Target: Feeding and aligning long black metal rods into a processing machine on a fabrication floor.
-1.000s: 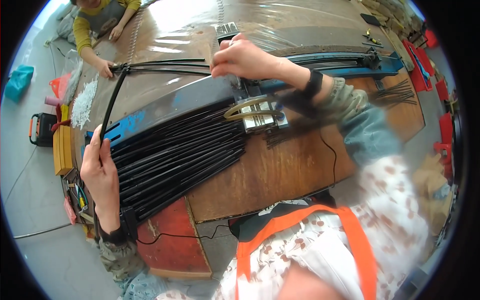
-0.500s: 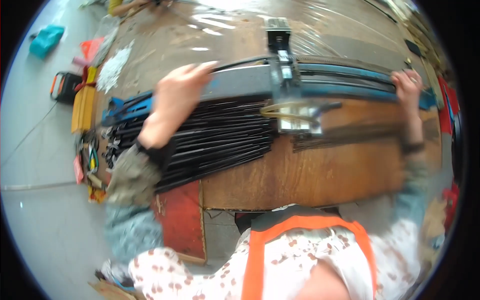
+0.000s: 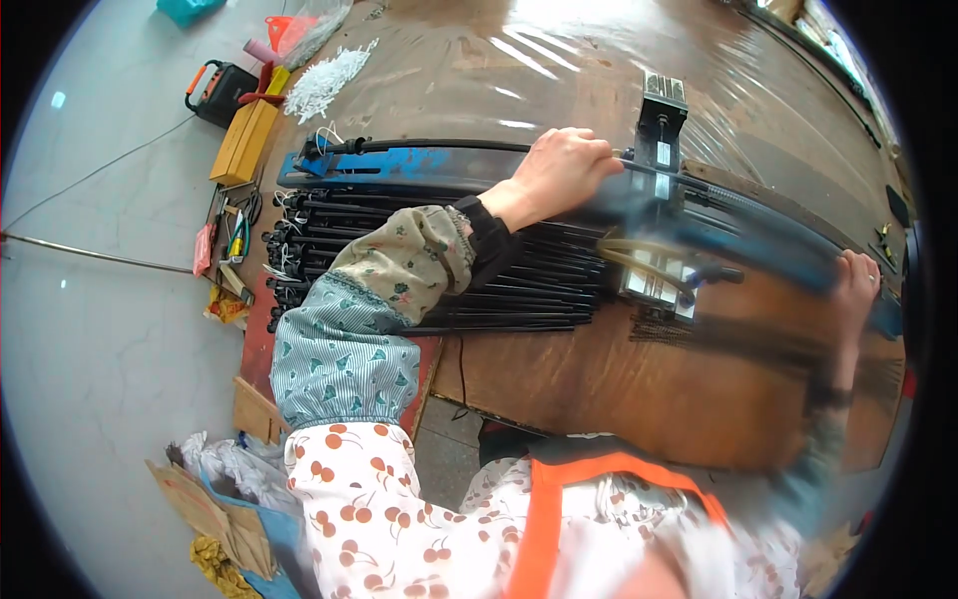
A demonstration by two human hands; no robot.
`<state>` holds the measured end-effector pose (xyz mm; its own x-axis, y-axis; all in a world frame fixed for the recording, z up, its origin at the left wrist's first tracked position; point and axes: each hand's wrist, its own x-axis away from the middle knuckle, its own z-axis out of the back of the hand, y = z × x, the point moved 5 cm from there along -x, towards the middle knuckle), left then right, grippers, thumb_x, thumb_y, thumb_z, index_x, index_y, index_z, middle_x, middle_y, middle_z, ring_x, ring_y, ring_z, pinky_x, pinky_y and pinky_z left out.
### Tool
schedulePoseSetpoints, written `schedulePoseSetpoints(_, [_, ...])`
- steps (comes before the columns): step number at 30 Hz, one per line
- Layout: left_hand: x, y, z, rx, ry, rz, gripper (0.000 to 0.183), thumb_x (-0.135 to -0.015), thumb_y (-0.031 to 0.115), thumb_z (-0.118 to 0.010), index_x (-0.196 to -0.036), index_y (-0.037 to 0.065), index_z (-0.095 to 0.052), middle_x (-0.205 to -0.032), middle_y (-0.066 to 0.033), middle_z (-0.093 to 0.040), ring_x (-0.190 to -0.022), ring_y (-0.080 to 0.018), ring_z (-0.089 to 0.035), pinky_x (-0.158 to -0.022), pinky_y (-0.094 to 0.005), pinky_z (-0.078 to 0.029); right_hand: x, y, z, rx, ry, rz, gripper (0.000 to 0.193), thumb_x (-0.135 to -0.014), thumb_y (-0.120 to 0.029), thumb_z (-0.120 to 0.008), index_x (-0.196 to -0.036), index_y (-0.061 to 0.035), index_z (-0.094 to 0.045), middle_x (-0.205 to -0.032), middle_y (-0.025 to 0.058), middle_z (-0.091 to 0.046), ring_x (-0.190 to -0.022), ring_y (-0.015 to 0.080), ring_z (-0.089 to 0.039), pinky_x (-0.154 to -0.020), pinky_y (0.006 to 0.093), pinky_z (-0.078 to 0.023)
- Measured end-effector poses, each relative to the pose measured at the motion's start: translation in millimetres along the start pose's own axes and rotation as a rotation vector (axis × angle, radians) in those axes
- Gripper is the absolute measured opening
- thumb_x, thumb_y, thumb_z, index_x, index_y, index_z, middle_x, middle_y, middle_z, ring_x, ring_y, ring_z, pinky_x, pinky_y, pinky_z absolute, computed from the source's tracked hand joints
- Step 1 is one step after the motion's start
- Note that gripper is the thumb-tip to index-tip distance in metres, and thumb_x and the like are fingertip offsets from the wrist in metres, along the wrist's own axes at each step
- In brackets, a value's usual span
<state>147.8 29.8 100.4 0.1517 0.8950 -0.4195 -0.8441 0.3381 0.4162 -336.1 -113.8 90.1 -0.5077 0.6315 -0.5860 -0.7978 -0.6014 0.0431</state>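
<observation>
A long black tube (image 3: 439, 146) lies along a blue metal rail (image 3: 399, 168), with a fitting and white cord at its far left end. My left hand (image 3: 564, 170) is closed round the tube's right end, just left of a clamp-like device (image 3: 654, 150) mounted across the rail. From there a long thin dark rod (image 3: 738, 198), ribbed like a spring, runs right. At its far end my right hand (image 3: 856, 285) has its fingers curled on it, smeared by motion. Below my left hand lie several black tubes (image 3: 539, 299) with white cords at their left ends.
A bundle of thin dark rods (image 3: 664, 329) lies on the brown wooden table (image 3: 559, 399). Left of the rail are a pile of small white pieces (image 3: 329, 85), a yellow box (image 3: 244, 145), a black-and-orange case (image 3: 222, 95) and hand tools (image 3: 235, 232). Plastic sheeting covers the table's far side.
My left hand has moved right along the rail, close to the device. My right hand remains at the rail's right end. The whole view has shifted, so the table stands further right.
</observation>
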Motion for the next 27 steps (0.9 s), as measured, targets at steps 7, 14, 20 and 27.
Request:
schedulePoseSetpoints(7, [2, 1, 6, 0.018, 0.004, 0.001, 0.022, -0.093, 0.026, -0.064, -0.088, 0.005, -0.07, -0.084, -0.0155, -0.067, -0.082, -0.0367, -0.065, -0.071, -0.0446, -0.052, -2, -43, 28, 0.039, 0.033, 0.066, 0.02, -0.093, -0.012, -0.066, -0.112, -0.0069, -0.07, -0.109, 0.0072, -0.07, -0.115, 0.0269, -0.058, -0.102, 0.0389, -0.039])
schedulePoseSetpoints(14, [-5, -3, -11, -0.235, -0.232, 0.142, 0.024, -0.097, 0.027, -0.055, -0.087, 0.006, -0.062, -0.079, -0.0188, -0.068, -0.077, -0.04, -0.067, -0.068, -0.0511, -0.053, 9, -155, 50, -0.049, 0.036, 0.241, 0.024, -0.087, -0.01, -0.068, -0.11, -0.0085, -0.07, -0.109, 0.0046, -0.072, -0.116, 0.0254, -0.061, -0.1, 0.0395, -0.039])
schedulePoseSetpoints(20, [-6, 0, -9, -0.226, -0.213, 0.114, 0.021, -0.097, 0.027, -0.056, -0.09, 0.007, -0.058, -0.08, -0.0187, -0.066, -0.081, -0.0427, -0.063, -0.067, -0.0512, -0.048, 19, -182, 44, -0.245, -0.06, 0.126, 0.028, -0.084, -0.014, -0.07, -0.111, -0.0062, -0.07, -0.104, 0.0054, -0.071, -0.107, 0.0247, -0.062, -0.095, 0.0379, -0.037])
schedulePoseSetpoints(27, [-5, 7, -11, -0.232, -0.164, 0.05, 0.019, -0.097, 0.023, -0.056, -0.088, 0.007, -0.055, -0.08, -0.0181, -0.065, -0.077, -0.0437, -0.062, -0.064, -0.051, -0.047, 8, -215, 0, -0.569, -0.091, 0.148, 0.027, -0.083, -0.003, -0.067, -0.11, -0.0023, -0.065, -0.093, 0.0103, -0.067, -0.091, 0.0283, -0.062, -0.084, 0.0377, -0.044])
